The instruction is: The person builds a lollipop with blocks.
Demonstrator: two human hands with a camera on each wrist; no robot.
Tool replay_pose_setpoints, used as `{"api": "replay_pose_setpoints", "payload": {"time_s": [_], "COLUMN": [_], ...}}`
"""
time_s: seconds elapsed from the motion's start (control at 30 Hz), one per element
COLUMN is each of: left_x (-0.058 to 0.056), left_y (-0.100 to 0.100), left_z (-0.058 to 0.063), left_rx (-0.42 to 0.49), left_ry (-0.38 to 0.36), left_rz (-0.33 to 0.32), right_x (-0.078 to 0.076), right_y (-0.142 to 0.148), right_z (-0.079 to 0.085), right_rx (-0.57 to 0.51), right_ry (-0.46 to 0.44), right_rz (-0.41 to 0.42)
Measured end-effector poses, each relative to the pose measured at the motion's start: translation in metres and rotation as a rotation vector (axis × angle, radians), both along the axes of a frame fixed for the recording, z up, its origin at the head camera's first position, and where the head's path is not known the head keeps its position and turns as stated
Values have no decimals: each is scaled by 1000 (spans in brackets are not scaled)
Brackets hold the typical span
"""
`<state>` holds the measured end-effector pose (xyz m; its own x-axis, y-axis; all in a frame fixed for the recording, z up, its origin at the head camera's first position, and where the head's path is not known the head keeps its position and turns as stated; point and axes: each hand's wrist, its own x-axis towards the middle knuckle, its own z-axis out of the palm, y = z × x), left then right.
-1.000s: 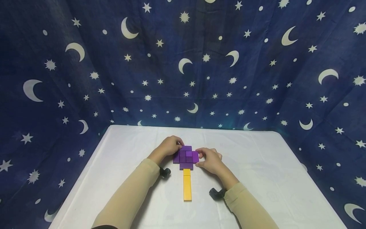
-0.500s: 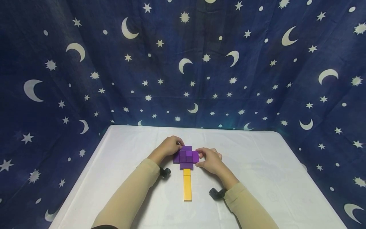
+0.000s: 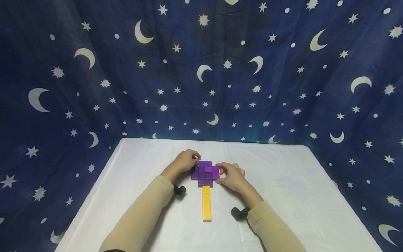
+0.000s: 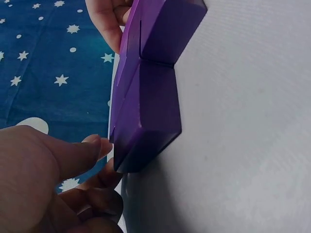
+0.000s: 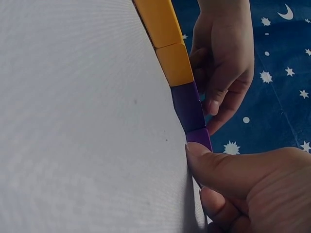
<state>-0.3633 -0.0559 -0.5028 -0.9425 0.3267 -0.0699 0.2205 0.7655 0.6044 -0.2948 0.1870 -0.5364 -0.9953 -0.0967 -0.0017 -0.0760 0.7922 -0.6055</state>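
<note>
Purple blocks (image 3: pixel 205 182) lie fitted together in a cross, with small square purple blocks (image 3: pixel 208 169) in its middle. My right hand (image 3: pixel 232 176) pinches the right-hand purple block (image 3: pixel 215 172) between thumb and fingertips at its near and far ends. At the cross's upper left corner is my left hand (image 3: pixel 185 160), thumb and fingers parted, nothing between them. In the left wrist view its fingertips (image 4: pixel 104 144) sit right beside the corner of a purple block (image 4: pixel 158 99). A yellow strip of blocks (image 3: pixel 206 206) runs from the cross toward me.
A white-covered table (image 3: pixel 267 164) carries the blocks. Behind it and at both sides hangs a dark blue curtain (image 3: pixel 179 77) with moons and stars. A black camera mount sits on each wrist, the right one (image 3: pixel 239 213) close over the tabletop.
My left hand has drawn back slightly to the left, its fingertips coming off the upper left of the cross. The right hand and the blocks stay where they were.
</note>
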Motion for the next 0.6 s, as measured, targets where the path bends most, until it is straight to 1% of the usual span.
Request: {"api": "replay_pose_setpoints", "payload": {"time_s": [0.13,0.3,0.5,0.6], "left_x": [0,1,7,10], "left_y": [-4,-9,-15,-19], "left_z": [1,1,7,9], "left_rx": [-3,-57,-90,-124], "left_ry": [25,80,153,198], "left_rz": [29,40,53,54], "right_x": [-2,-4,-5,-4], "right_y": [1,1,2,2], "right_z": [-1,-2,0,3], "right_rx": [1,1,1,0], "right_ry": [1,-1,3,-4], "right_rz": [1,-1,9,10]}}
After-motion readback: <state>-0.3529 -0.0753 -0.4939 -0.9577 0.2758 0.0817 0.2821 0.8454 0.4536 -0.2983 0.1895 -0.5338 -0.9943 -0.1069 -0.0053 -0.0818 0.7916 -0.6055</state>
